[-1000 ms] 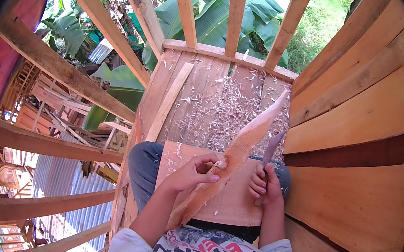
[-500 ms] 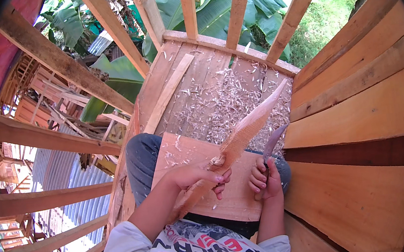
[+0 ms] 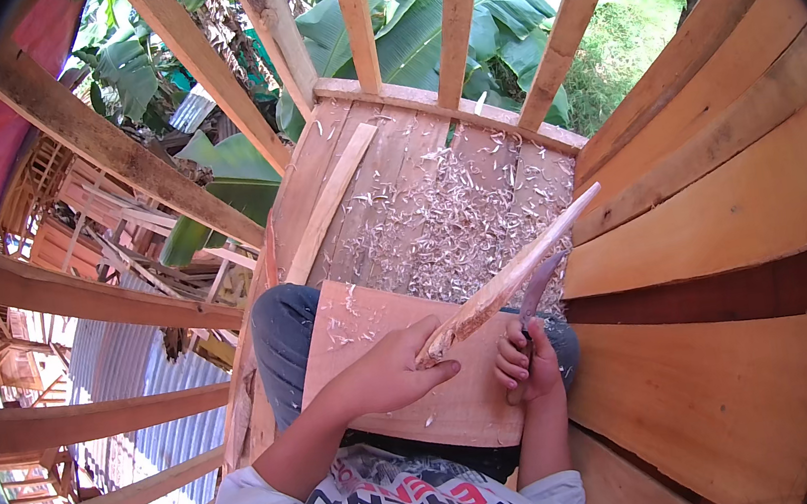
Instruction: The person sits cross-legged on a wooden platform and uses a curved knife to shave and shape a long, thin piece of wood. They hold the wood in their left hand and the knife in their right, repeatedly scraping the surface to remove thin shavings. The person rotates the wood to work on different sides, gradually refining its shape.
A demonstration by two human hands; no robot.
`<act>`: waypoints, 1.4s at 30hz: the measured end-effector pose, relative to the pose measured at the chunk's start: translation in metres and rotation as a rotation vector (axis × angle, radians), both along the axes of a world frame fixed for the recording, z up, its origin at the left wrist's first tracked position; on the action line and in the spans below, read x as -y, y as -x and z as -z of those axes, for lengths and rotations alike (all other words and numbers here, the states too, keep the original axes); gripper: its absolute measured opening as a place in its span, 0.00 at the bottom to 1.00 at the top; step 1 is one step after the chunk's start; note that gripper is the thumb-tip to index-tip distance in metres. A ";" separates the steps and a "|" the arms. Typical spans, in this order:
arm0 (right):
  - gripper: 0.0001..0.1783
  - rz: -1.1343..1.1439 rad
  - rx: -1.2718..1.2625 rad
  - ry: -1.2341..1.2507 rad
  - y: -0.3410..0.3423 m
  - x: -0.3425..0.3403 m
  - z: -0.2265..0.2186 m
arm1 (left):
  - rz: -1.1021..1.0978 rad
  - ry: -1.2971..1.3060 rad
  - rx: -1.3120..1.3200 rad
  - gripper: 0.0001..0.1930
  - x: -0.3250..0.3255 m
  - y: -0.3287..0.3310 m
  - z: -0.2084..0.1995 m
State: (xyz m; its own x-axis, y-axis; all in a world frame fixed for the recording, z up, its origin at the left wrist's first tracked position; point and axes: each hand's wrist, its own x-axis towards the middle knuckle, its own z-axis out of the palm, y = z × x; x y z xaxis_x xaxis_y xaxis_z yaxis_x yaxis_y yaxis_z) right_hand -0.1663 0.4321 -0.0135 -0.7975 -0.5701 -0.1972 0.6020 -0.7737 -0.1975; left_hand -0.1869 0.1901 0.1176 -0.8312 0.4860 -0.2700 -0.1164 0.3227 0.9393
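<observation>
My left hand (image 3: 390,372) is closed around the lower end of a pale, tapered piece of carved wood (image 3: 513,279). Its narrow edge faces up, and the pointed tip slants away to the far right. In my right hand (image 3: 530,365) is a knife (image 3: 537,288), gripped by its handle with the curved blade pointing up and away. The blade lies just right of the carved wood; whether they touch I cannot tell. A flat wooden board (image 3: 468,405) rests across my lap under both hands, with a few shavings on it.
Curled wood shavings (image 3: 450,221) cover much of the plank floor (image 3: 353,172) ahead. A loose wooden strip (image 3: 330,204) lies there at the left. Upright slats (image 3: 358,26) edge the far and left sides, and a board wall (image 3: 711,214) stands close on the right.
My left hand has turned the carved wood from its broad face to its narrow edge, and its lower end no longer shows below my hand. My right hand still holds the knife nearly in place.
</observation>
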 end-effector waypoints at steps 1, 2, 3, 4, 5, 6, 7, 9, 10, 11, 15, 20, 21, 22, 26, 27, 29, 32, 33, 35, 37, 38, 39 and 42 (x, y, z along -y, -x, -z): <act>0.22 -0.001 0.005 0.002 0.000 0.000 0.000 | -0.012 0.051 -0.010 0.21 0.000 0.000 -0.002; 0.22 -0.001 0.011 0.003 0.000 -0.001 -0.001 | -0.024 0.101 -0.020 0.22 0.001 -0.001 -0.004; 0.22 -0.004 0.009 0.000 0.000 0.000 -0.002 | -0.037 0.152 -0.030 0.22 0.002 -0.002 -0.006; 0.23 -0.008 0.008 -0.004 0.001 0.000 -0.003 | -0.057 0.177 -0.038 0.22 0.003 -0.003 -0.009; 0.23 -0.012 0.007 -0.008 0.001 0.000 -0.003 | -0.077 0.201 -0.047 0.21 0.004 -0.003 -0.012; 0.23 -0.010 0.007 -0.011 0.001 0.000 -0.002 | -0.098 0.226 -0.056 0.21 0.005 -0.003 -0.014; 0.23 -0.012 0.006 -0.015 0.002 0.000 -0.001 | -0.105 0.246 -0.076 0.20 0.005 -0.003 -0.015; 0.24 -0.008 0.008 -0.013 0.001 0.001 -0.001 | -0.121 0.286 -0.118 0.19 0.007 -0.003 -0.016; 0.25 -0.002 0.011 -0.005 0.001 0.002 -0.002 | -0.128 0.305 -0.127 0.18 0.008 -0.003 -0.018; 0.25 0.004 0.016 0.000 0.000 0.004 -0.003 | -0.134 0.321 -0.134 0.18 0.009 -0.003 -0.019; 0.29 0.136 -0.010 -0.393 -0.008 0.019 -0.024 | -0.179 0.357 -0.168 0.18 0.015 -0.005 -0.019; 0.31 0.255 -0.413 -1.173 -0.021 0.034 -0.069 | -0.205 0.405 -0.252 0.18 0.029 -0.009 -0.012; 0.30 0.247 -0.501 -1.288 -0.020 0.034 -0.078 | -0.200 0.410 -0.260 0.17 0.030 -0.009 -0.011; 0.29 0.237 -0.588 -1.407 -0.017 0.033 -0.088 | -0.182 0.406 -0.269 0.17 0.030 -0.009 -0.012; 0.25 0.361 -0.846 -1.635 -0.002 0.046 -0.111 | -0.198 0.466 -0.291 0.16 0.045 -0.018 -0.020; 0.24 0.339 -0.874 -1.718 0.000 0.046 -0.110 | -0.217 0.489 -0.290 0.16 0.049 -0.020 -0.021; 0.23 0.287 -0.941 -1.871 0.005 0.042 -0.103 | -0.223 0.521 -0.273 0.16 0.059 -0.025 -0.023; 0.25 0.491 -0.847 -1.936 0.013 0.040 -0.097 | -0.165 0.481 -0.216 0.16 0.068 -0.035 -0.021; 0.28 0.515 -0.750 -1.955 0.018 0.036 -0.098 | -0.135 0.452 -0.192 0.17 0.070 -0.039 -0.020; 0.34 0.564 -0.557 -1.985 0.029 0.028 -0.102 | -0.112 0.496 -0.156 0.16 0.075 -0.048 -0.018; 0.34 0.523 -0.570 -1.908 0.023 0.020 -0.102 | -0.162 0.494 -0.142 0.16 0.077 -0.053 -0.012; 0.34 0.505 -0.574 -1.873 0.018 0.019 -0.103 | -0.224 0.472 -0.145 0.17 0.077 -0.054 -0.006; 0.31 0.436 -0.652 -1.849 0.011 0.023 -0.101 | -0.285 0.449 -0.148 0.17 0.077 -0.055 -0.003; 0.27 0.298 -0.815 -1.780 -0.009 0.055 -0.103 | -0.264 0.442 -0.147 0.18 0.073 -0.049 -0.004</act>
State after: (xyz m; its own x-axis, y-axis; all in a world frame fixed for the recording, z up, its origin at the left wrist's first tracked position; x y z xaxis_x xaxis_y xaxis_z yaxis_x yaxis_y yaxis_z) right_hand -0.1578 0.3776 0.0898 -0.9941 -0.0308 0.1039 -0.1043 0.5332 -0.8396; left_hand -0.1381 0.1172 0.1214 -0.9542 0.1216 -0.2733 -0.1249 0.6684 0.7332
